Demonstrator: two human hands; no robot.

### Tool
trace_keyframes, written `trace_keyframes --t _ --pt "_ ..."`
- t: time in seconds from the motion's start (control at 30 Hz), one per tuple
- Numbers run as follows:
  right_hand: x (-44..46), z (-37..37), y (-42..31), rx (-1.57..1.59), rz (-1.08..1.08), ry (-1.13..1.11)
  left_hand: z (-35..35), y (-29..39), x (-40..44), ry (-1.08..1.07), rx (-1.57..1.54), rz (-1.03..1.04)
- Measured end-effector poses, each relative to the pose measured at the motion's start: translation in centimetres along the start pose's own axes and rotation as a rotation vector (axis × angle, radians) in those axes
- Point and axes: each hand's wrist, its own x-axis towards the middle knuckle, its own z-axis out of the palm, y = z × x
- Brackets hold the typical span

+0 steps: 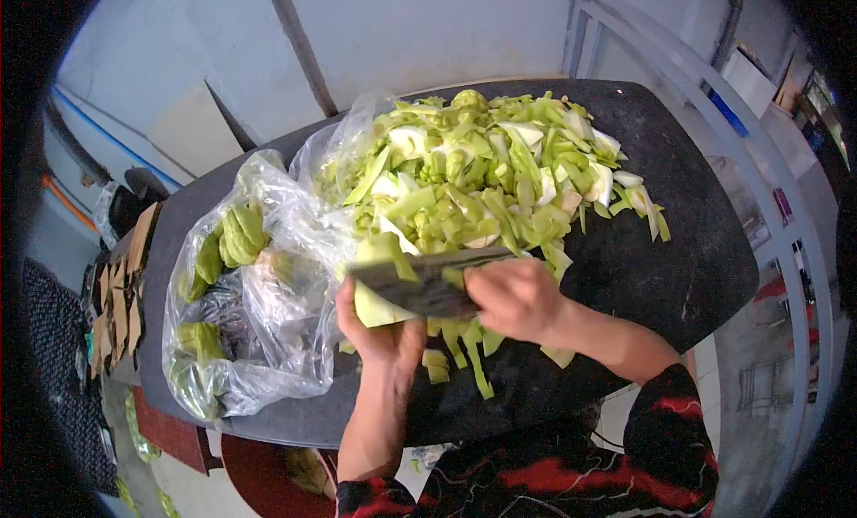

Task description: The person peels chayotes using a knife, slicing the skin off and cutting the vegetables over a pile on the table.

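My left hand (382,341) grips a pale green, partly peeled chayote (378,311) from below. A broad, dark-bladed knife (406,288), somewhat blurred, lies across the chayote, its blade touching or very close to it. Its handle is wrapped in the closed fingers of my right hand (520,299). Just beyond both hands spreads a heap of green and whitish chayote peelings (464,219). Left of my left hand, a clear plastic bag (295,339) lies open with several whole chayotes (242,236) in it.
Everything rests on a dark table (687,277) with rounded corners. A wall (428,36) stands behind it and a grey metal railing (772,174) runs along the right. Below the near left edge is a red tub (245,469). Cardboard pieces (116,304) are at far left.
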Motion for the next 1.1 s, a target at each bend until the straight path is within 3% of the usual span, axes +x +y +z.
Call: trace_keyframes --t 0.1,0.2,0.23,0.27,0.33,0.4,0.43,0.53,0.6,0.67,0.7,0.73,0.8,0.93,1.1 --pt "0.0 0.3 0.7 0.051 0.075 0.031 0.3 0.7 -0.5 -0.122 0.046 -0.044" --pt "0.2 -0.7 -0.3 0.025 0.01 0.045 -0.3 0.5 -0.3 -0.057 0.023 0.005" --pt "0.4 -1.3 -1.0 0.019 -0.059 0.033 -0.9 1.0 0.0 -0.153 0.117 -0.044" --pt "0.6 -2.0 -1.5 0.011 -0.13 0.022 -2.4 1.2 1.2 -0.411 -0.103 -0.197" --pt "0.6 -2.0 -1.6 -0.03 -0.161 0.0 -1.0 0.9 0.2 -0.292 -0.041 -0.162" --pt "0.1 -0.3 0.4 -0.007 0.049 -0.075 -1.2 1.0 0.1 -0.277 -0.023 -0.133" --pt "0.1 0.7 1.7 0.042 0.253 -0.154 -1.3 1.1 0.1 -0.266 -0.008 -0.096" --pt "0.1 0.2 1.9 0.042 0.295 -0.109 -0.7 1.2 0.7 -0.422 -0.052 -0.174" --pt "-0.2 0.1 1.6 0.068 0.326 -0.115 -0.7 1.1 0.2 -0.356 -0.03 -0.143" --pt "0.5 -0.6 1.0 0.044 0.127 -0.03 1.1 0.6 0.1 0.072 0.038 0.011" --pt "0.4 -0.6 0.8 -0.009 0.018 0.012 0.7 0.6 0.6 0.072 -0.034 0.015" --pt "0.3 -0.7 0.2 -0.006 0.02 0.011 0.6 0.7 0.2 -0.002 0.089 0.01" --pt "0.1 -1.0 -0.9 -0.149 -0.252 0.039 -1.0 0.8 0.9 -0.307 -0.108 -0.17" --pt "0.3 -0.6 -1.8 -0.109 -0.325 0.135 -0.7 0.3 0.4 -0.318 -0.215 -0.226" --pt "0.3 -0.7 -1.7 -0.191 -0.316 0.135 -1.6 0.0 0.2 -0.392 -0.087 -0.208"
